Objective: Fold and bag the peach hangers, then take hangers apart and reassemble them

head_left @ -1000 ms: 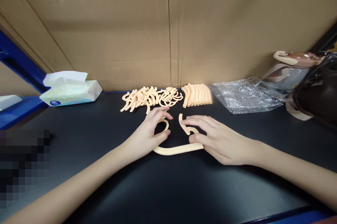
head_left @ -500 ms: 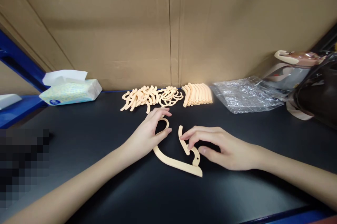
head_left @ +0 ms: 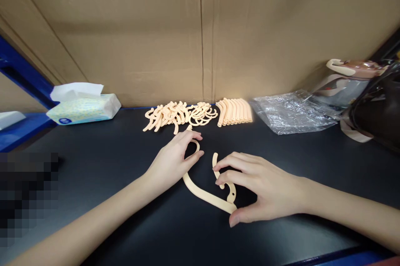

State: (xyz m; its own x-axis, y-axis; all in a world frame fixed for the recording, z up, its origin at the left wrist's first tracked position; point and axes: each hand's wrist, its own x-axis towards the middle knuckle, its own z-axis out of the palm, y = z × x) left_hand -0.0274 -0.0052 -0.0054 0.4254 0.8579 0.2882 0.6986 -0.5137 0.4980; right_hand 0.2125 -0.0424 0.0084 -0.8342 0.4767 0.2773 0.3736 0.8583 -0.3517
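A peach plastic hanger piece (head_left: 204, 194) lies on the black table (head_left: 93, 161) between my hands. My left hand (head_left: 173, 159) pinches its curved hook end with thumb and forefinger. My right hand (head_left: 259, 186) grips the other end, fingers curled over the small inner hook and thumb under the bar's tip. Behind them lie a heap of similar peach hooks (head_left: 178, 116) and a neat row of peach bars (head_left: 235, 111).
A tissue pack (head_left: 83, 105) sits at the back left by a blue frame. Crumpled clear plastic (head_left: 289, 111), a jug with a peach handle (head_left: 346, 78) and a dark bag (head_left: 378, 111) crowd the right. A cardboard wall stands behind.
The hanger's right end swung toward me, from level to slanting down-right. My right hand followed it nearer and closed around that end; my left hand stayed on the hook.
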